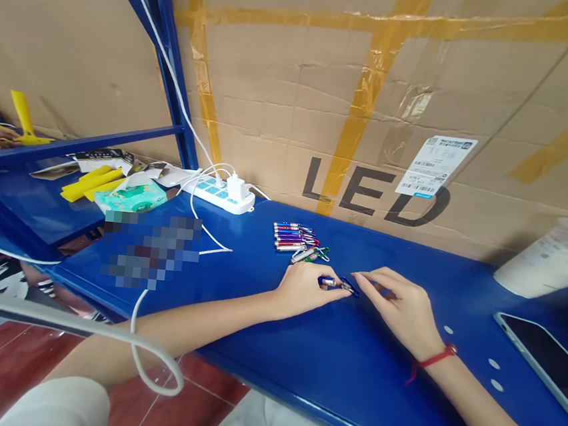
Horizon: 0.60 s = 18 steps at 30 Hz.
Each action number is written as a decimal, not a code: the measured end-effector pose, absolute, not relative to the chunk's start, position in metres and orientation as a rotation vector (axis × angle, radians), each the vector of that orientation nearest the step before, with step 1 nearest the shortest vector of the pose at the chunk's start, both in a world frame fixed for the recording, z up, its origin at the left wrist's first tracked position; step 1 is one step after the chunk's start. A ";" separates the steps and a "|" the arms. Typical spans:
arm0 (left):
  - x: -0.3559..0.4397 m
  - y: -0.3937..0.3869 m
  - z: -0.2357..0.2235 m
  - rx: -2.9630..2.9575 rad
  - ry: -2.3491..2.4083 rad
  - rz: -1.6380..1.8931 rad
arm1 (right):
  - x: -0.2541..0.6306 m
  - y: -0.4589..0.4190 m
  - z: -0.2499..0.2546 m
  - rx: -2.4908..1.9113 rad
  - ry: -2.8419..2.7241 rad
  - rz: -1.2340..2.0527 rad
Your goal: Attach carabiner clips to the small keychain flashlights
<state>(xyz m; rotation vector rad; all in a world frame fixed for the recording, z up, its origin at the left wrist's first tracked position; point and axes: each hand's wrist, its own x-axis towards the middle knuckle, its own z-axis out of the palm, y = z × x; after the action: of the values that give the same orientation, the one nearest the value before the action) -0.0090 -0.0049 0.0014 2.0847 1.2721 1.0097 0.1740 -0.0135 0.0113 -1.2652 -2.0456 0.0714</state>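
Under bright light, we see tape [369, 87] glaring beyond our right hand [400, 304], the cup [548, 258] rightward stretched.

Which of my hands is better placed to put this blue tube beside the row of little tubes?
Probably your left hand: it holds the blue tube and is right by the row of tubes. Your right hand is farther from them.

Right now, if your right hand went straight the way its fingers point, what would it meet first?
Probably the blue clip held by the left hand; whether the right hand is level with it or above is unclear.
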 end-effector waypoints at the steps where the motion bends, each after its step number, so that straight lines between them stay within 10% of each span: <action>1: -0.009 -0.005 0.001 2.100 1.275 1.000 | 0.173 -0.015 0.012 -1.239 -2.041 0.074; 18: -0.007 -0.005 0.002 2.097 1.316 1.006 | 0.166 -0.023 0.010 -1.101 -2.084 0.067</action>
<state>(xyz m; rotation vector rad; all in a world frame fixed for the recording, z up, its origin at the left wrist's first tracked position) -0.0072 -0.0055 0.0023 2.0975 1.3163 1.0060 0.1658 -0.0226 0.0104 -1.1012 -2.0840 0.0672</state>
